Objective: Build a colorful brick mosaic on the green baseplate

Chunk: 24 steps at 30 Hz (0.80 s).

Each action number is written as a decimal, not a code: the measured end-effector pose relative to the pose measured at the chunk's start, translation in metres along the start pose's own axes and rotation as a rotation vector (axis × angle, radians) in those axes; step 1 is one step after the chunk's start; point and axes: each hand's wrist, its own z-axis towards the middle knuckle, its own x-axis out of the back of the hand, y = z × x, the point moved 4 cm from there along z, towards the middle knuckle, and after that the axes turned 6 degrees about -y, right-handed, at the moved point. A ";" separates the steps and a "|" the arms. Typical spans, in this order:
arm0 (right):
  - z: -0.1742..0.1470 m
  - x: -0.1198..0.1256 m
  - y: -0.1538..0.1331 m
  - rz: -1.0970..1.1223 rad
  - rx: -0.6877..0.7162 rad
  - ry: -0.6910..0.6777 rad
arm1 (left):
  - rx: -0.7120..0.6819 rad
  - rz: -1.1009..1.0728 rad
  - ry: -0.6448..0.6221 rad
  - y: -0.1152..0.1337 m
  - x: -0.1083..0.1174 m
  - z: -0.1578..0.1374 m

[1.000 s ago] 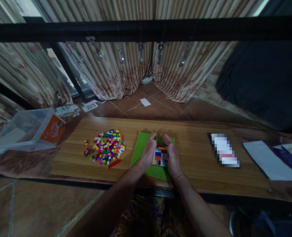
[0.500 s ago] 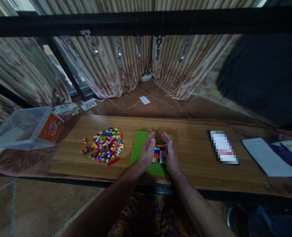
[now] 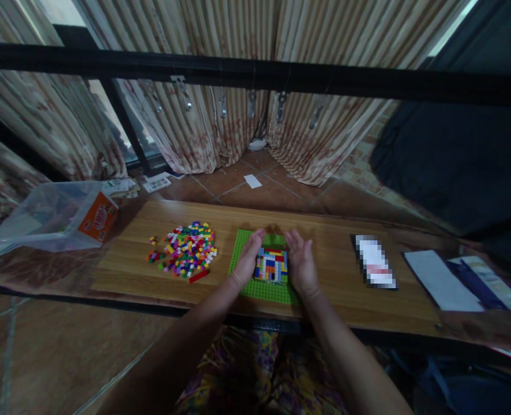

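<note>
A green studded baseplate point(image 3: 266, 293) lies on the wooden table in front of me. On it sits a low block of toy building bricks point(image 3: 271, 266) in red, blue, yellow, white and orange. My left hand point(image 3: 247, 259) is at the left side of the block, fingers stretched forward, nothing held. Over the plate's right edge is my right hand point(image 3: 302, 262), fingers spread and a little apart from the bricks. Whether the left hand touches the block I cannot tell.
Loose coloured bricks point(image 3: 190, 248) are heaped on the left of the table point(image 3: 130, 271), with a long red brick point(image 3: 199, 276) in front. A clear plastic bin point(image 3: 52, 216) stands farther left. A phone-like object point(image 3: 374, 261), blurred out, and papers point(image 3: 443, 280) lie to the right.
My hands have moved apart, left hand leftward and right hand slightly rightward, uncovering more of the brick block. The camera view has tilted up a little.
</note>
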 end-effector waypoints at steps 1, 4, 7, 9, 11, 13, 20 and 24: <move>0.003 0.004 -0.002 0.026 0.003 0.022 | -0.011 -0.008 0.016 0.000 0.005 0.003; 0.012 0.008 -0.007 0.067 0.039 0.070 | -0.050 -0.003 0.055 0.000 0.014 0.014; 0.019 0.002 -0.003 0.048 0.070 0.074 | -0.088 0.007 0.070 -0.003 0.008 0.022; 0.021 -0.005 0.002 0.002 0.081 0.048 | -0.117 0.012 0.055 -0.007 -0.002 0.024; 0.020 -0.010 0.008 -0.040 0.103 0.022 | -0.139 -0.003 0.013 -0.010 -0.011 0.024; 0.019 -0.012 0.011 -0.065 0.121 -0.001 | -0.144 -0.026 -0.012 -0.012 -0.016 0.023; 0.017 -0.016 0.008 -0.140 0.122 -0.131 | -0.149 -0.033 -0.095 -0.012 -0.016 0.022; 0.018 -0.016 0.008 -0.256 0.109 -0.145 | -0.155 0.036 -0.120 -0.010 -0.016 0.023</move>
